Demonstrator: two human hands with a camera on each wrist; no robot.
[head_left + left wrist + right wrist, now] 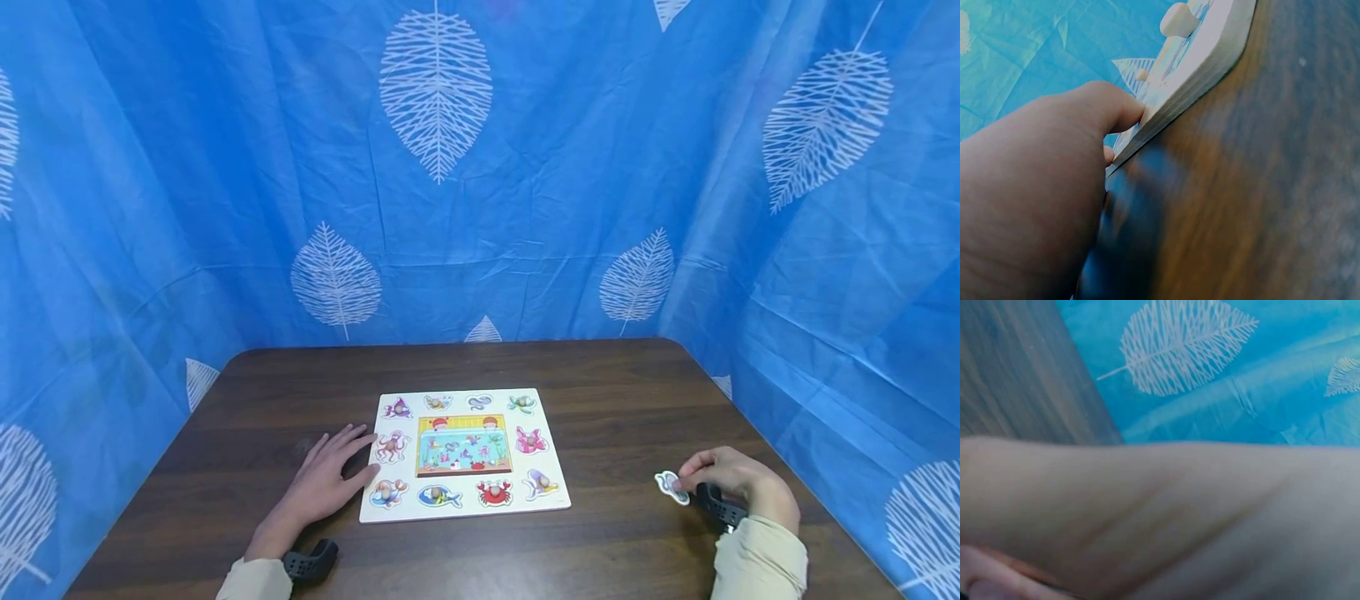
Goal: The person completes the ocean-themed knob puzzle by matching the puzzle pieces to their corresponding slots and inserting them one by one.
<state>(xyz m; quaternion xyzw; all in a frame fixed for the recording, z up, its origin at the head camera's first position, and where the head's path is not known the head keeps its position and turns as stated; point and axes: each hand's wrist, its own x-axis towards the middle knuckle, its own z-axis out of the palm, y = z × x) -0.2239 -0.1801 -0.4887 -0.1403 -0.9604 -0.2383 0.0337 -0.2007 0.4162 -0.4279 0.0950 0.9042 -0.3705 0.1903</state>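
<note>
A white wooden puzzle board (pixel 467 507) with knobbed sea-animal pieces lies left of the table's middle. My left hand (pixel 330 471) lies at its left edge, fingers spread and fairly straight; in the left wrist view the thumb (pixel 1124 112) touches the board's edge. Far to the right, my right hand (pixel 731 475) pinches a small white-rimmed puzzle piece (pixel 665 483) with a grey figure, just over the table. The top row of the board has a grey shape (pixel 480 402) with no visible knob. In the right wrist view, blurred skin (pixel 1147 506) hides the piece.
The dark wooden table (pixel 615 400) has rounded far corners. Blue curtains (pixel 540 208) with white leaf prints surround it at the back and sides. Each wrist wears a black band, the left one (pixel 311 562) close to the table. A crab piece (pixel 495 493) sits in the board's bottom row.
</note>
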